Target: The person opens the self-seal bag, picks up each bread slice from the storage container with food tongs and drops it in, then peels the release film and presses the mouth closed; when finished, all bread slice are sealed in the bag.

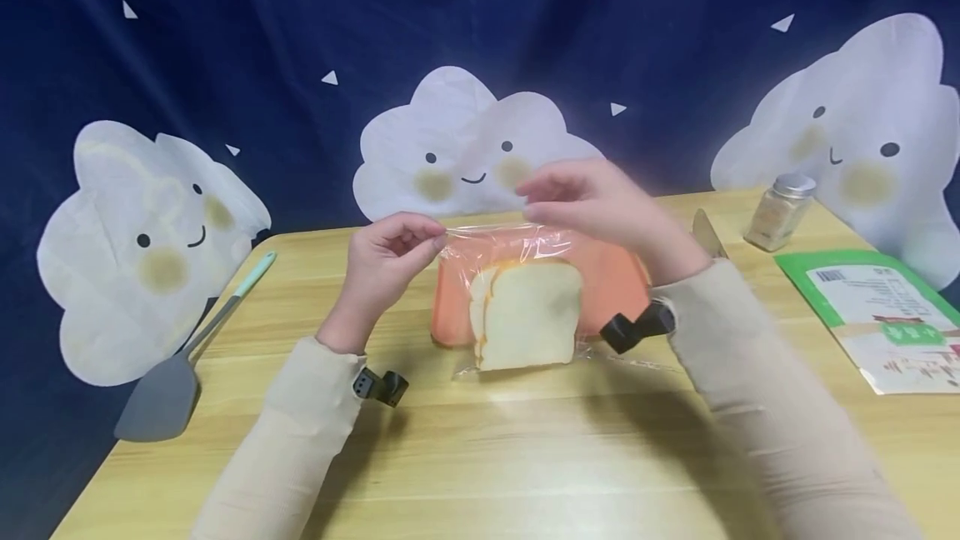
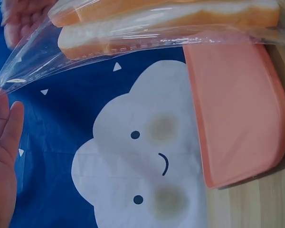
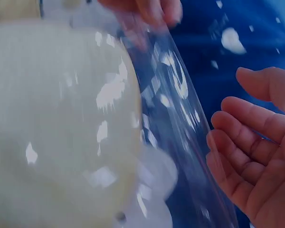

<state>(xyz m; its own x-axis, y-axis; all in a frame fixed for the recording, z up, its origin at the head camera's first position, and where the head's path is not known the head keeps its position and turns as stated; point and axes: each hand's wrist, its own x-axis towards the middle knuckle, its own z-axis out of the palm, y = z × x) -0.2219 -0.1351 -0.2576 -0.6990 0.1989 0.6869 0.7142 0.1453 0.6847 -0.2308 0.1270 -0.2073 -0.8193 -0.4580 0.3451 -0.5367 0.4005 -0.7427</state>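
Note:
A clear plastic bag point(image 1: 501, 242) with slices of white bread point(image 1: 528, 317) stands upright on the wooden table point(image 1: 480, 448), in front of an orange board point(image 1: 617, 280). My left hand point(image 1: 437, 240) pinches the bag's top left corner; in the left wrist view the left hand point(image 2: 1, 137) meets the stretched film point(image 2: 28, 61) at the left edge. My right hand point(image 1: 542, 200) hovers blurred over the bag's top edge. In the right wrist view the right hand point(image 3: 249, 152) lies relaxed beside the bag's edge point(image 3: 180, 109), holding nothing, with the bread point(image 3: 52, 128) large on the left.
A grey spatula with a teal handle point(image 1: 174, 369) lies at the table's left edge. A knife point(image 1: 708, 233) lies behind my right wrist, a spice jar point(image 1: 780, 212) stands at the back right, and a green and white packet point(image 1: 885, 315) lies at the right. A blue cloud backdrop point(image 1: 465, 148) hangs behind.

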